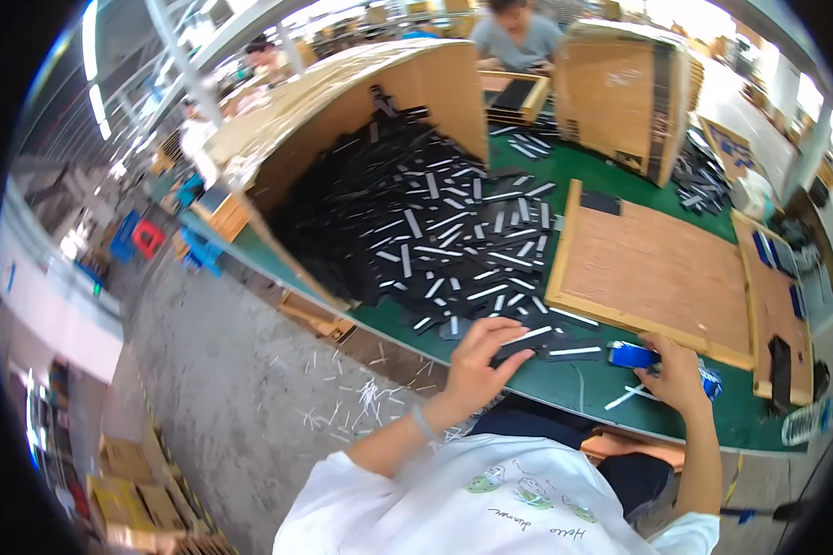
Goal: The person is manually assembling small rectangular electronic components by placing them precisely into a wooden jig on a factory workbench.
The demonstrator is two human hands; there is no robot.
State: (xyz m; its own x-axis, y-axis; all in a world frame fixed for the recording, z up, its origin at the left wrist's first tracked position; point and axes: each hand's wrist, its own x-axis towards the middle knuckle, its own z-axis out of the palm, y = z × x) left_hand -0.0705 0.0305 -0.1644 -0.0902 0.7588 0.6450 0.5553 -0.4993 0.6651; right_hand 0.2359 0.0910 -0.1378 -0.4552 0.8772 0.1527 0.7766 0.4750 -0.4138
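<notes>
My left hand (pixel 487 355) is closed on a flat black piece (pixel 516 348) with a white strip along it, low over the table's near edge. Just right of it lies another black piece (pixel 572 351), also with a white strip. My right hand (pixel 673 372) curls round a small blue block (pixel 631 355), whose exact kind I cannot make out. More blue (pixel 710 383) shows beyond that hand's other side; whether it belongs to the same object is unclear. Thin white strips (pixel 627 396) lie on the table below the right hand.
A large heap of black pieces with white strips (pixel 435 222) spills from an open cardboard box (pixel 453 102) on the green table (pixel 546 384). A wood-framed board (pixel 657 268) lies at right, beside a second board (pixel 776 314). Another carton (pixel 615 102) and a person (pixel 518 42) are farther back.
</notes>
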